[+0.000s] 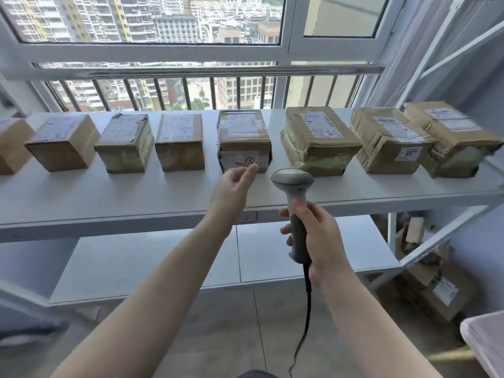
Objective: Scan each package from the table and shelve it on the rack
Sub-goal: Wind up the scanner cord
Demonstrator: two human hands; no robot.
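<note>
Several brown cardboard packages stand in a row on the white rack shelf (114, 203) under the window. The middle package (243, 135) carries a white label with a number on its front face. My left hand (234, 186) is stretched out just in front of that label, fingers loosely together, holding nothing; whether the fingertips touch the box is unclear. My right hand (316, 236) grips the handle of a grey barcode scanner (293, 184), whose head points at the shelf to the right of the middle package. A dark cable hangs from the scanner.
A lower white shelf (169, 263) sits below the row. More cardboard boxes (436, 290) lie on the floor at the right, behind a slanted rack brace. A white table corner (485, 342) shows at the bottom right. Window bars run behind the packages.
</note>
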